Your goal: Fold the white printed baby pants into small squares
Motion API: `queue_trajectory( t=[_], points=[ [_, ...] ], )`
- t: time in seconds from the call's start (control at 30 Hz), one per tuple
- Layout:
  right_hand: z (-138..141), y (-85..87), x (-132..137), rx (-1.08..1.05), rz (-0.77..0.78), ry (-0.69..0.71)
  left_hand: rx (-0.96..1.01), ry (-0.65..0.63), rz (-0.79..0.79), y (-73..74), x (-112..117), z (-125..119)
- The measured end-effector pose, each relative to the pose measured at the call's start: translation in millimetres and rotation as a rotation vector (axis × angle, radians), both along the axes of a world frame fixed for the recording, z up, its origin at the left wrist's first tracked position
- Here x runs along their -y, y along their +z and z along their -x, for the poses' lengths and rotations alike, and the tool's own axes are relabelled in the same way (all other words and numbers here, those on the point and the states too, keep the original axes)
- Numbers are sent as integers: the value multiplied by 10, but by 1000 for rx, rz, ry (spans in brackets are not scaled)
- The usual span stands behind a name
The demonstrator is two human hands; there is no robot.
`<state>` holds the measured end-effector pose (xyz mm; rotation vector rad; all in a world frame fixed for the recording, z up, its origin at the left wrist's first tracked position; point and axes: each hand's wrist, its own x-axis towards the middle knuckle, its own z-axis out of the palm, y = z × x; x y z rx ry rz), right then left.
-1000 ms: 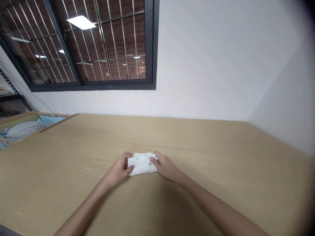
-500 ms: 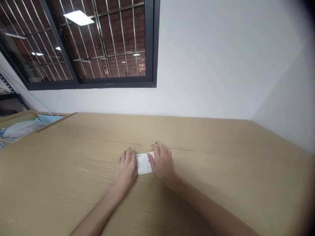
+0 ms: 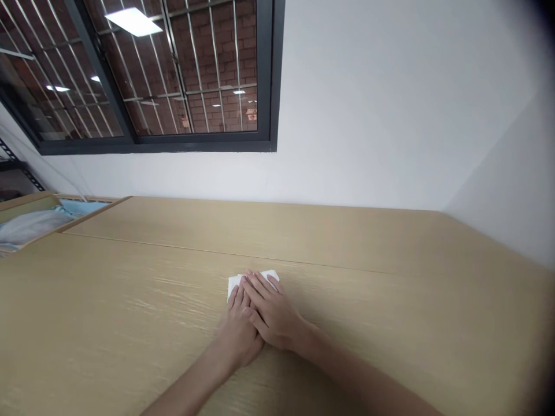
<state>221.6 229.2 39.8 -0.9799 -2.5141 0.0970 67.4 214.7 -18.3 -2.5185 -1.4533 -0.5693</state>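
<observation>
A small folded white piece with a faint print in the earlier frame, paper or cloth point(image 3: 269, 275), lies flat on the yellow-brown board point(image 3: 130, 341). My left hand point(image 3: 240, 326) rests on its lower left part, palm down with the fingers stretched out. Partly over the left hand lies my right hand point(image 3: 273, 315), flat and with fingers extended, pressing on the white piece too. Only the upper edge and corners of the piece show; the rest is under the hands.
A barred window point(image 3: 186, 75) with a dark frame is set in the white wall point(image 3: 368, 104) behind the board. At the left, an open box-like compartment point(image 3: 93, 216) holds pale blue and white fabric point(image 3: 34, 225). A seam crosses the board beyond my hands.
My hands have moved from the two sides of the white piece to on top of it, the right one now overlapping the left. The print is now covered. The view has shifted slightly.
</observation>
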Motion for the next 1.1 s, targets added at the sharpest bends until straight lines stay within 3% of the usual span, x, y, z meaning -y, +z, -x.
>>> queue_trajectory(
  t=[0.27,0.4,0.5,0.67,0.93,1.1],
  points=[
    [-182,-271,-132,9,-44,-195,37,197,-32,-80,5,133],
    [-201,-292,-127,18,-116,-208,41,223,-143,-56,-18,215],
    [-178,-248,-97,14,-169,-201,18,167,-194,69,-36,264],
    [-128,-169,-86,-32,-88,-192,-7,-23,-80,265,-46,335],
    [-161,-245,-131,-105,-64,-167,48,-46,48,280,-121,376],
    [-179,-191,-142,-167,23,-153,112,-62,96,339,-144,401]
  ],
)
